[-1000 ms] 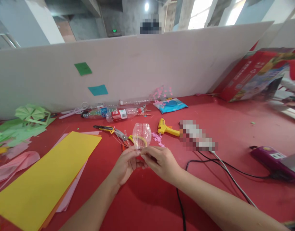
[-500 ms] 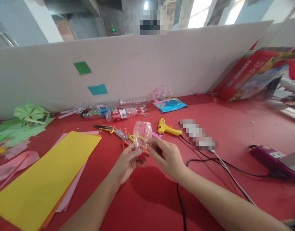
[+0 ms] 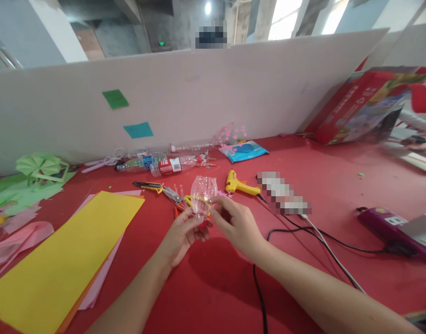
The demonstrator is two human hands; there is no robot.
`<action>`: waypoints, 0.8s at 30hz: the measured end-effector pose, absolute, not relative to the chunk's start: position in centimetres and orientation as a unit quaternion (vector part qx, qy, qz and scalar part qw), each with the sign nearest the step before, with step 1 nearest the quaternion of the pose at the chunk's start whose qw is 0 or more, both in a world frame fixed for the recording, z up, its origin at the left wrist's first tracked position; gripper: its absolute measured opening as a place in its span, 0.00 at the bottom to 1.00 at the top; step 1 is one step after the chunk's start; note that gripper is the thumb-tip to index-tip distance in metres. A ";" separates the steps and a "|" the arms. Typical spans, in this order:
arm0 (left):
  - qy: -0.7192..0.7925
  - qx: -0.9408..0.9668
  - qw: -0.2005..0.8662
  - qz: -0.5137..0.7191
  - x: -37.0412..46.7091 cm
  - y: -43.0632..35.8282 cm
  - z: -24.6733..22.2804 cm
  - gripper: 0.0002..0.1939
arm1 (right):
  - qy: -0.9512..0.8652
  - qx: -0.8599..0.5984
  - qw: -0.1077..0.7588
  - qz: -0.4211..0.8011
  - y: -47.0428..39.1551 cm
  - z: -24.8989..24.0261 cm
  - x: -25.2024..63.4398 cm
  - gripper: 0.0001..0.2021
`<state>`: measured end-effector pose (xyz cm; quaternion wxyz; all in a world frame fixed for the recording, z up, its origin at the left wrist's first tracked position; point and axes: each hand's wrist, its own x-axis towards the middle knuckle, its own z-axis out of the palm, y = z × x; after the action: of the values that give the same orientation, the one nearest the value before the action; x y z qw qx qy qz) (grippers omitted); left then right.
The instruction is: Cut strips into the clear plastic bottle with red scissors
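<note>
A clear cut-off bottle top (image 3: 203, 189) is held up over the table with its wide cut end upward. My left hand (image 3: 183, 230) is closed around its narrow lower end, where a red cap (image 3: 203, 224) shows between the fingers. My right hand (image 3: 235, 224) is at the right side of the bottle top, thumb and forefinger pinched together. Whatever is in that pinch is too small to make out. Behind the bottle top lie pliers (image 3: 172, 194) and yellow handles, partly hidden. A yellow hot glue gun (image 3: 241, 184) rests beyond my right hand.
Yellow paper sheets (image 3: 73, 260) lie at left beside green paper scraps (image 3: 25, 185). A box cutter (image 3: 147, 186), plastic bottles (image 3: 171, 166) and a blue wipes pack (image 3: 247, 150) sit further back. Black cables (image 3: 257, 292) cross the right side near a purple device (image 3: 390, 227).
The bottle top has turned and tilted slightly in my left hand. My right hand stays pinched at its side. The whole view has shifted a little.
</note>
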<state>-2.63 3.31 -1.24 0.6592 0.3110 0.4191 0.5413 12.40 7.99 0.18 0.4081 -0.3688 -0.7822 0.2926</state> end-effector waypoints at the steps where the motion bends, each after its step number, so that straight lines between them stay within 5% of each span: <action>1: 0.417 0.309 0.661 0.542 -2.7 3.3 -1.3 0.15 | -0.783 -0.365 0.408 0.295 8.0 0.2 12.4 0.08; 24: 0.405 0.294 0.682 0.533 -2.8 3.3 -1.5 0.12 | -0.783 -0.379 0.390 0.302 8.0 0.2 12.4 0.07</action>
<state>-2.78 3.31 -1.53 0.6819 0.2944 0.4053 0.5329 12.41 7.97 0.21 0.3902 -0.3793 -0.7829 0.3015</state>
